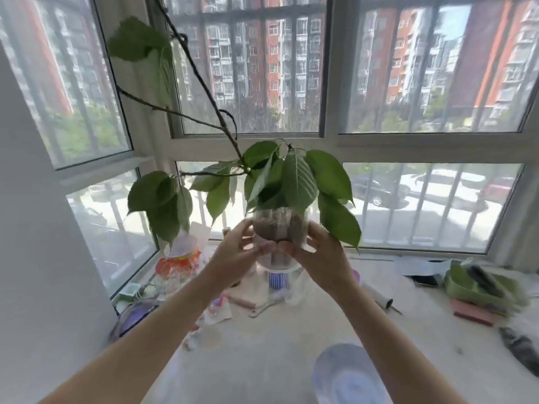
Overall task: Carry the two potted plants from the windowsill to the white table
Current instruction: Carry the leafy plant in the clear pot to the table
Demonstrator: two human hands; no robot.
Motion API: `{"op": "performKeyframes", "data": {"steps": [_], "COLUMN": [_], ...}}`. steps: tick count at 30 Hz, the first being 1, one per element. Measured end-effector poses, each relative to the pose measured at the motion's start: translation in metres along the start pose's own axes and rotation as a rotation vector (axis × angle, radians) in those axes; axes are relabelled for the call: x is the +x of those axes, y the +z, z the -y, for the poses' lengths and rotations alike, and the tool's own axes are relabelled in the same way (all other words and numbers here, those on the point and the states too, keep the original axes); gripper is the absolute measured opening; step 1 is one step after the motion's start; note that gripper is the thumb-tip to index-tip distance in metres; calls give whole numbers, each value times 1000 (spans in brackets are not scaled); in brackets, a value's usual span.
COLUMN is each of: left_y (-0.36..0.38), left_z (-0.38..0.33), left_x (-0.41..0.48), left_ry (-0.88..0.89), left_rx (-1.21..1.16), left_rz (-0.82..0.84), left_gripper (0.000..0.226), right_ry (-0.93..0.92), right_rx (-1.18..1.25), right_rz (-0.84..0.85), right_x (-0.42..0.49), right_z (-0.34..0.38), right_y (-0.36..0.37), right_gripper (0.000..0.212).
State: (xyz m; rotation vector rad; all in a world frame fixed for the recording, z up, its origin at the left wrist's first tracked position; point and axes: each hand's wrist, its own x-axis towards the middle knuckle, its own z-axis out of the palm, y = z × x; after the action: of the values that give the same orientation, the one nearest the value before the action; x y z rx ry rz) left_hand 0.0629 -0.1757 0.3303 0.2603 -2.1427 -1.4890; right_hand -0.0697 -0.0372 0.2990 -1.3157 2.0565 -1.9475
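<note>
A potted plant (280, 225) in a clear plastic pot full of brown soil is held up above the windowsill (262, 360), in front of the window. Its large green leaves droop around the pot and long bare branches rise to the upper left. My left hand (236, 255) grips the pot's left side and my right hand (318, 255) grips its right side, thumbs nearly touching in front. Below the pot stands a blue-striped white container (278, 277). I see no second potted plant or white table.
The sill is cluttered: a colourful mesh-wrapped item (175, 266) and a purple dish (134, 316) at left, a wrench (264, 307) in the middle, a bluish round plate (350, 374) near me, a green tray (478, 284) with tools at right. Barred windows close off the back.
</note>
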Motion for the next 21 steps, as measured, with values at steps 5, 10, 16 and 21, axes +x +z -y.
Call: {"op": "performKeyframes", "data": {"steps": [5, 10, 16, 21], "left_y": [14, 35, 57, 68], "left_z": [-21, -28, -38, -48], "left_x": [15, 28, 46, 50], "left_ry": [59, 101, 148, 155], "left_rx": [-12, -66, -92, -115], "left_rz": [12, 70, 170, 268], "left_gripper": [44, 43, 38, 42], "right_ry": [-34, 15, 89, 121], "right_rx": [-27, -113, -139, -174], "right_rz": [-21, -58, -126, -194], "right_x": [12, 11, 3, -11], "right_z": [18, 26, 38, 49], "right_y": [-27, -55, -81, -94], "right_gripper": [45, 31, 38, 25]}}
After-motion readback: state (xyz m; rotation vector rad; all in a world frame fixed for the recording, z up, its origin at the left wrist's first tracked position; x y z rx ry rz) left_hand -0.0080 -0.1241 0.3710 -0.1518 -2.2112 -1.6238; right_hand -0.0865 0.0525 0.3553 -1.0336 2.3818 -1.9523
